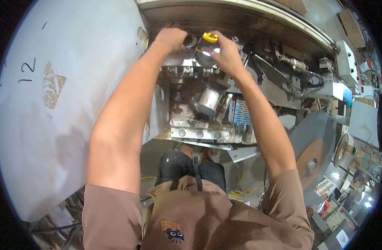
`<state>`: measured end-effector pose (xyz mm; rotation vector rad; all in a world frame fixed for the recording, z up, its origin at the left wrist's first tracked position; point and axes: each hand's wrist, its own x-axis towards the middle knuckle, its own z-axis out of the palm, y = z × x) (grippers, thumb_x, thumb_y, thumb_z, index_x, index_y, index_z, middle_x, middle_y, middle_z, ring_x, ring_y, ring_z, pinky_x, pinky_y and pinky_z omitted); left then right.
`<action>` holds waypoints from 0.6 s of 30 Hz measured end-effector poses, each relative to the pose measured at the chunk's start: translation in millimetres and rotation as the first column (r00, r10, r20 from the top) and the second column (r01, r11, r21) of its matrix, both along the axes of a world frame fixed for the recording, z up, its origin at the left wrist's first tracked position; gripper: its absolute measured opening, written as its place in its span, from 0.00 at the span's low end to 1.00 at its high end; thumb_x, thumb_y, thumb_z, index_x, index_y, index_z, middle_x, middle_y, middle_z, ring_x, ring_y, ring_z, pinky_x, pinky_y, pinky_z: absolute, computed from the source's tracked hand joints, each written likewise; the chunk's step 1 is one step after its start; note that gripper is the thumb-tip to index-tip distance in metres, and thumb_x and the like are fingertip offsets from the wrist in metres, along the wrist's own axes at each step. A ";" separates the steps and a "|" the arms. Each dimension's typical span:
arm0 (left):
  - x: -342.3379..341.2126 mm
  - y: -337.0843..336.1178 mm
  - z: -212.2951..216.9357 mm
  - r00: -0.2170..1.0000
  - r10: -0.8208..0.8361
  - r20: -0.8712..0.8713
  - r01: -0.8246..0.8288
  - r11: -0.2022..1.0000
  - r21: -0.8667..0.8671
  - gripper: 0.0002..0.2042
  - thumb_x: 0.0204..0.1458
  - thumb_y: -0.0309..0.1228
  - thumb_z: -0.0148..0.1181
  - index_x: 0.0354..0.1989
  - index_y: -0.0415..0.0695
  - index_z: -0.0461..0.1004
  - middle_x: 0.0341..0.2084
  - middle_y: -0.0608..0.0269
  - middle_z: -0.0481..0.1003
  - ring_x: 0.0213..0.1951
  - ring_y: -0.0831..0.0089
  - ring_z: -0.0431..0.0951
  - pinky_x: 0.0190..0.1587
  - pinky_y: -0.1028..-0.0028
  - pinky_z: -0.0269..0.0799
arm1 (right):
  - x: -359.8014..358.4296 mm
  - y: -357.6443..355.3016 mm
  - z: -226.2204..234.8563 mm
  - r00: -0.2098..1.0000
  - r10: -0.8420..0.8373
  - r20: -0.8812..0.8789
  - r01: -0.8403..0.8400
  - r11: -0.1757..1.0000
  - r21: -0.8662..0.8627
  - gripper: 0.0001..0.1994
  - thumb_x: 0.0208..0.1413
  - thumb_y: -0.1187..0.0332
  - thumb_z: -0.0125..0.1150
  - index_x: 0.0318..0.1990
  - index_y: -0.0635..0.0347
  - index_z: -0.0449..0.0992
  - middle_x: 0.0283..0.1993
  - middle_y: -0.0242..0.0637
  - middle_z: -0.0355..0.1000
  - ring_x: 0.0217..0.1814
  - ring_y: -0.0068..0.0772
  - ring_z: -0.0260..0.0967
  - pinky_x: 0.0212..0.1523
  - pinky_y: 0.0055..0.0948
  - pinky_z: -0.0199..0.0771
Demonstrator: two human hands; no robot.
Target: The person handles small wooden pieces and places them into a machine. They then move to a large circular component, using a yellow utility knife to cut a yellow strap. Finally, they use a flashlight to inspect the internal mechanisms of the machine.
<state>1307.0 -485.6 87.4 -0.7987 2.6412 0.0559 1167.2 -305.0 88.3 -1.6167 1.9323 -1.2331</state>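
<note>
My right hand (227,52) is closed at the far side of an open machine. Its fingers and thumb are on a dark, rounded thing with a bright yellow clip-like top (209,38); its exact kind does not show. Beside it, my left hand (171,39) reaches down into the machine with bent fingers, close to a round metal ring (191,41). The fingertips are partly hidden, and what they hold, if anything, cannot be made out. Below both hands lies a shiny metal block (182,61), with a tilted metal cylinder (209,99) nearer to me.
A large pale panel (74,83) stands along my left. Metal arms and cables (291,66) fill the machine's right side. A big grey disc with a brown core (312,162) is at my right. Along the near edge runs a bar with round knobs (200,134).
</note>
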 end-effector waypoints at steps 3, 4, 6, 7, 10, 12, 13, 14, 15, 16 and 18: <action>0.2 -1.2 -2.6 1.000 -0.012 0.003 0.012 1.000 -0.001 0.20 0.48 0.41 0.75 0.49 0.49 0.83 0.50 0.55 0.82 0.58 0.57 0.79 0.69 0.56 0.65 | -3.3 -4.0 -3.7 0.993 0.059 -0.103 -0.056 0.998 0.038 0.20 0.58 0.70 0.69 0.56 0.59 0.70 0.46 0.54 0.80 0.52 0.60 0.77 0.49 0.50 0.77; -0.2 -1.6 -3.3 1.000 -0.011 -0.008 0.011 1.000 0.000 0.20 0.48 0.41 0.75 0.49 0.49 0.83 0.51 0.55 0.82 0.58 0.58 0.79 0.69 0.56 0.66 | -3.4 -4.5 -3.6 0.991 0.062 -0.121 -0.054 0.997 0.063 0.20 0.59 0.68 0.69 0.56 0.58 0.70 0.46 0.53 0.79 0.52 0.60 0.77 0.49 0.50 0.76; -1.8 -3.4 -3.9 1.000 -0.012 0.000 0.012 1.000 0.020 0.19 0.48 0.41 0.76 0.48 0.47 0.84 0.52 0.55 0.82 0.58 0.58 0.79 0.68 0.58 0.67 | -3.3 -7.2 -13.7 0.989 0.067 -0.129 -0.059 0.996 0.064 0.19 0.60 0.63 0.68 0.55 0.57 0.70 0.47 0.50 0.78 0.51 0.60 0.76 0.48 0.50 0.75; -2.0 -5.7 -4.9 1.000 -0.003 -0.019 0.003 1.000 0.031 0.18 0.48 0.40 0.76 0.46 0.47 0.85 0.52 0.56 0.82 0.58 0.59 0.80 0.67 0.60 0.68 | -5.7 -8.4 -17.8 0.983 0.066 -0.172 -0.060 0.997 0.043 0.20 0.60 0.63 0.69 0.56 0.56 0.70 0.49 0.49 0.78 0.52 0.60 0.75 0.48 0.49 0.75; -3.3 -7.3 -2.8 0.999 -0.039 0.016 0.038 0.998 0.041 0.18 0.49 0.40 0.75 0.46 0.47 0.83 0.49 0.55 0.83 0.55 0.57 0.82 0.61 0.59 0.73 | -8.5 -12.2 -18.0 0.962 0.121 -0.243 -0.117 0.993 0.030 0.21 0.58 0.62 0.69 0.55 0.56 0.69 0.48 0.46 0.77 0.50 0.57 0.76 0.46 0.48 0.76; 0.6 -10.0 -6.8 0.997 -0.072 -0.016 0.073 0.997 0.029 0.17 0.52 0.41 0.73 0.44 0.44 0.81 0.45 0.52 0.84 0.50 0.53 0.83 0.52 0.56 0.79 | -6.8 -16.1 -15.6 0.957 0.160 -0.241 -0.150 0.987 0.060 0.20 0.58 0.63 0.69 0.54 0.55 0.69 0.47 0.44 0.78 0.49 0.55 0.77 0.44 0.48 0.76; 2.5 -11.9 -8.5 0.996 -0.085 -0.036 0.086 0.996 0.023 0.16 0.52 0.41 0.72 0.44 0.44 0.81 0.45 0.52 0.84 0.50 0.53 0.83 0.52 0.56 0.79 | -6.3 -17.7 -14.2 0.951 0.149 -0.270 -0.142 0.989 0.044 0.19 0.58 0.63 0.69 0.53 0.54 0.69 0.46 0.44 0.78 0.48 0.54 0.77 0.44 0.48 0.76; 5.3 -11.3 -9.1 0.994 -0.098 -0.054 0.099 0.995 0.020 0.16 0.53 0.41 0.72 0.44 0.45 0.81 0.44 0.51 0.84 0.50 0.53 0.83 0.52 0.56 0.79 | -4.7 -18.0 -13.1 0.945 0.138 -0.296 -0.135 0.990 0.031 0.18 0.58 0.63 0.69 0.52 0.53 0.69 0.45 0.43 0.78 0.47 0.54 0.77 0.43 0.48 0.76; 6.9 -11.2 -9.5 0.991 -0.110 -0.072 0.111 0.994 0.017 0.15 0.53 0.41 0.71 0.44 0.45 0.81 0.44 0.51 0.84 0.50 0.53 0.83 0.52 0.56 0.79 | -3.1 -18.8 -12.4 0.938 0.127 -0.322 -0.128 0.992 0.017 0.18 0.58 0.64 0.69 0.52 0.53 0.69 0.44 0.42 0.78 0.46 0.53 0.77 0.42 0.48 0.77; 7.1 -12.1 -9.3 0.993 -0.090 -0.070 0.093 0.995 0.035 0.15 0.54 0.40 0.71 0.44 0.45 0.81 0.44 0.51 0.84 0.49 0.53 0.83 0.52 0.55 0.79 | -2.3 -22.3 -13.2 0.932 0.113 -0.345 -0.130 0.991 -0.026 0.16 0.58 0.65 0.68 0.50 0.51 0.69 0.42 0.40 0.78 0.44 0.52 0.78 0.40 0.48 0.76; 4.1 -10.6 -6.9 0.996 -0.057 -0.067 0.063 0.995 0.079 0.13 0.54 0.38 0.70 0.43 0.45 0.81 0.44 0.52 0.84 0.49 0.52 0.83 0.52 0.55 0.79 | -4.1 -24.0 -21.4 0.915 0.117 -0.386 -0.129 0.992 -0.005 0.16 0.58 0.66 0.68 0.50 0.50 0.69 0.40 0.39 0.78 0.42 0.51 0.78 0.38 0.48 0.76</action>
